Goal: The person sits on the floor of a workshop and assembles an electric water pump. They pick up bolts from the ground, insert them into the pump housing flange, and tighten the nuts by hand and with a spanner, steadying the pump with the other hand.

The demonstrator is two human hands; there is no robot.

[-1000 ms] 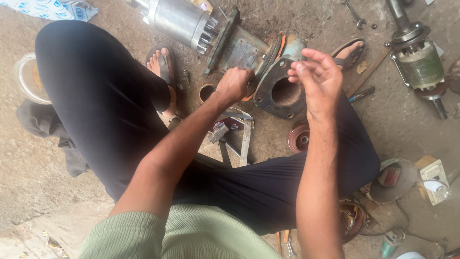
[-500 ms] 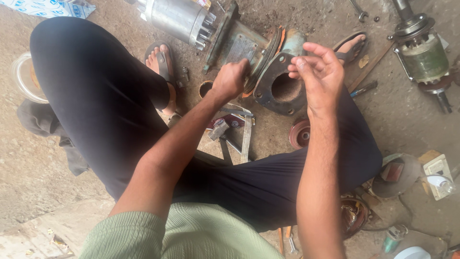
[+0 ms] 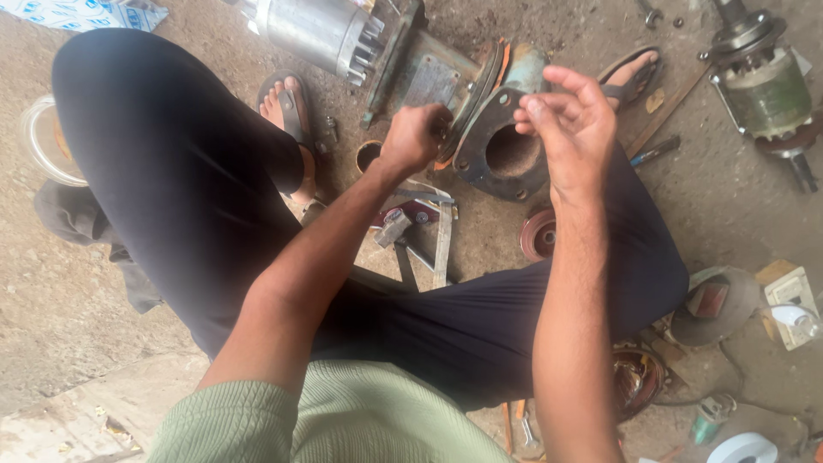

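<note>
I sit on the floor with a dark, grimy pump housing [image 3: 477,137] in front of me, its round flange and bore facing up. My left hand [image 3: 415,137] is a closed fist pressed against the flange's left rim; whatever it grips is hidden. Just right of the bore, my right hand [image 3: 573,124] hovers above the housing with its fingertips pinched together. Anything between them is too small to see. A silver finned motor body [image 3: 309,30] joins the housing at the back.
My legs in dark trousers cross the floor, with sandalled feet [image 3: 287,103] either side of the housing. A metal bracket tool [image 3: 441,231], a reddish disc [image 3: 538,233], a rotor [image 3: 763,86], a shallow bowl [image 3: 43,141], a wound coil [image 3: 639,377] and a small box [image 3: 793,296] lie around.
Both hands stay at the housing. The view has shifted slightly, and my right hand's fingers have closed a little more.
</note>
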